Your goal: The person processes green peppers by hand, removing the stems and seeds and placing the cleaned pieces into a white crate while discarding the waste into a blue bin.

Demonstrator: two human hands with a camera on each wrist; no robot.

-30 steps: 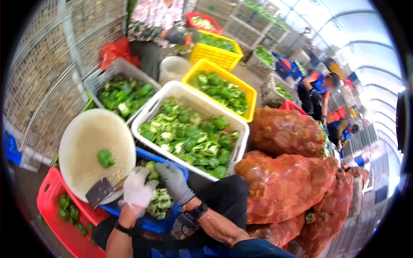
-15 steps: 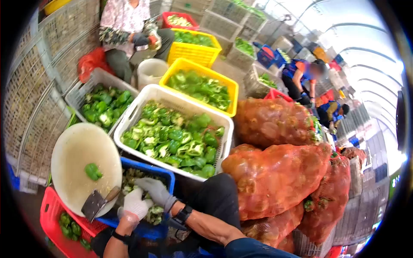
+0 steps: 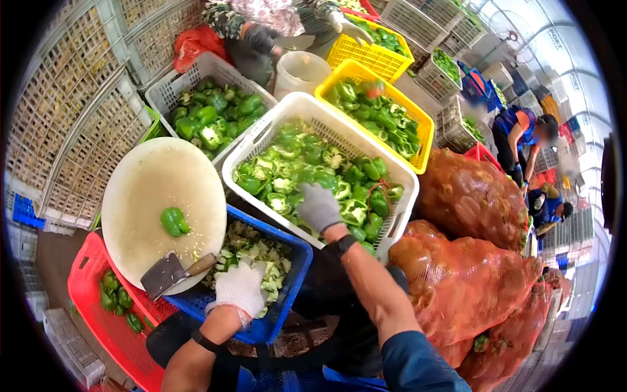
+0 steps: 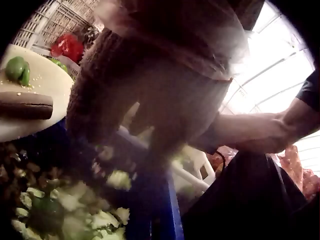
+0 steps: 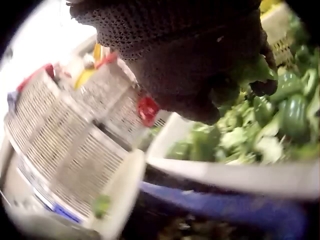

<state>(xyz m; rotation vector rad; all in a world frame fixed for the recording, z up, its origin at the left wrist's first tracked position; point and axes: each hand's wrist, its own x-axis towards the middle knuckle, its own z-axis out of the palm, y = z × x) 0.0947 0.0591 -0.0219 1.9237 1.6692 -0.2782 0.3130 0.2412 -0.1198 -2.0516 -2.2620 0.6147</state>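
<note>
- Red crate (image 3: 114, 340), 10 o'clock from the worker's seat: a few whole peppers (image 3: 114, 297).
- Chopping board (image 3: 140, 196), 11 o'clock: one lone pepper (image 3: 174, 222), plus a cleaver (image 3: 166, 274), blade overhanging the edge. I'd pull it inboard, clear of forearms.
- Grey crate (image 3: 159, 98), 11 o'clock, past the board: heaped green peppers, at least one cut.
- Left hand (image 3: 240, 287), 11 o'clock, at the blue crate (image 3: 297, 281) of pale scraps (image 3: 277, 274). Fingertips hidden; can't tell if it's grasping anything.
- Right hand (image 3: 318, 204), 12 o'clock, over the white crate (image 3: 408, 189) of cut peppers (image 3: 333, 176). Looks to be gripping a pepper piece (image 5: 255, 72). My take: get right down to the pile before letting go; keep scraps on the blue side.
- Yellow crate (image 3: 423, 140), 1 o'clock: more cut green peppers.
- Net sacks (image 3: 457, 281), 2 o'clock: stuffed, contents unclear.
</note>
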